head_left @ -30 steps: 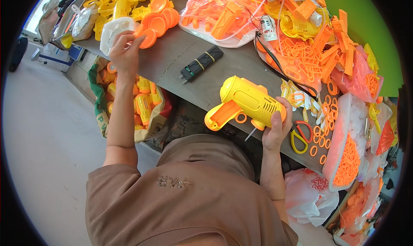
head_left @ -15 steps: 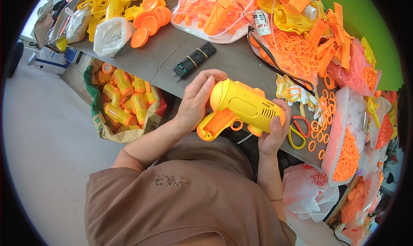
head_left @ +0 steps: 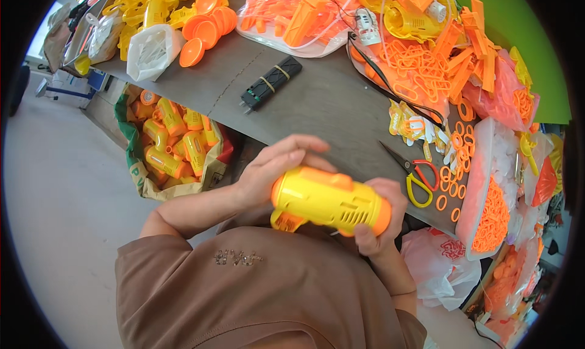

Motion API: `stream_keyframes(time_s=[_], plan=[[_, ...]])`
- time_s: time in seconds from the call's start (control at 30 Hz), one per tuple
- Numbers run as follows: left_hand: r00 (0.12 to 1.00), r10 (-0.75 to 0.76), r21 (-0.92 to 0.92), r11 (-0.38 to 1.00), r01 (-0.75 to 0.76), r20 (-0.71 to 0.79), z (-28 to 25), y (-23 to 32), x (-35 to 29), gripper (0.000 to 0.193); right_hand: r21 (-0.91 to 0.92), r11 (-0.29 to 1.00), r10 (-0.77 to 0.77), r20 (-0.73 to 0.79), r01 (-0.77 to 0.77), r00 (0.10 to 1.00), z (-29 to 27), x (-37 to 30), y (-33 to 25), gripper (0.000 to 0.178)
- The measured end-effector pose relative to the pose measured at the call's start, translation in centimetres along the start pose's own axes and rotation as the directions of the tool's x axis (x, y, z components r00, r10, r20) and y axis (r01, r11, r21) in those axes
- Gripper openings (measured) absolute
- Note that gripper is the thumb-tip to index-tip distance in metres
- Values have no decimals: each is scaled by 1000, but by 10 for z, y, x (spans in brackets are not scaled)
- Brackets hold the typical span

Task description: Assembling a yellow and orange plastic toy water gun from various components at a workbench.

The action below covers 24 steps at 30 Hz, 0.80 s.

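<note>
A yellow toy gun [head_left: 326, 199] with orange ends and a slotted side is held level in front of my body. My right hand [head_left: 385, 212] is closed round its orange front end, thumb below the slots. Against its rear end lies my left hand [head_left: 277, 169], the palm touching and the fingers stretched out loosely over the top. The handle [head_left: 286, 221] points down toward my shirt, and its lower part is mostly out of sight. Beyond the toy, a black battery box [head_left: 271, 84] with rubber bands lies on the grey table [head_left: 329, 114].
Red-and-yellow-handled scissors [head_left: 420, 181] lie to the right, near orange rings [head_left: 448, 184]. A bag of similar toys [head_left: 177, 142] stands at the left. Orange cups [head_left: 204, 32], a white container [head_left: 152, 53] and heaps of orange parts [head_left: 414, 68] line the far side. A plastic tub [head_left: 478, 196] edges the right.
The toy gun has come nearer my body and rolled, so its handle shows less. My left hand has loosened, its fingers now stretched. The view has shifted slightly.
</note>
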<state>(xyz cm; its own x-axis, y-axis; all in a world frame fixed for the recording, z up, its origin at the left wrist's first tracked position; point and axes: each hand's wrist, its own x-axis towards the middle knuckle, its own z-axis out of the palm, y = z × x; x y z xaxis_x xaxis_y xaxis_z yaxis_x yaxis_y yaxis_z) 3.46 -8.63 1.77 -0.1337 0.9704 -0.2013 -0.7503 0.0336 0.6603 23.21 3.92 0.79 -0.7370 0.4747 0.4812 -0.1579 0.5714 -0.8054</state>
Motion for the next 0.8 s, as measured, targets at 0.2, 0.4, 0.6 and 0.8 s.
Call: stream_keyframes(time_s=[0.2,0.4,0.6,0.8], plan=[[927,-329,-291,882,370,180,-1,-8,-10,55,-34,977,-195,268,212,943,-20,9,-29,55],[906,-380,-46,918,395,185,21,4,-8,52,64,932,-359,304,357,883,-21,14,-39,39],[915,-343,195,932,304,212,25,18,-1,54,21,911,-404,234,411,884,-18,14,-33,35],[986,-14,-51,999,5,-168,0,28,79,58,-12,992,120,-276,-128,954,-5,56,38,28]])
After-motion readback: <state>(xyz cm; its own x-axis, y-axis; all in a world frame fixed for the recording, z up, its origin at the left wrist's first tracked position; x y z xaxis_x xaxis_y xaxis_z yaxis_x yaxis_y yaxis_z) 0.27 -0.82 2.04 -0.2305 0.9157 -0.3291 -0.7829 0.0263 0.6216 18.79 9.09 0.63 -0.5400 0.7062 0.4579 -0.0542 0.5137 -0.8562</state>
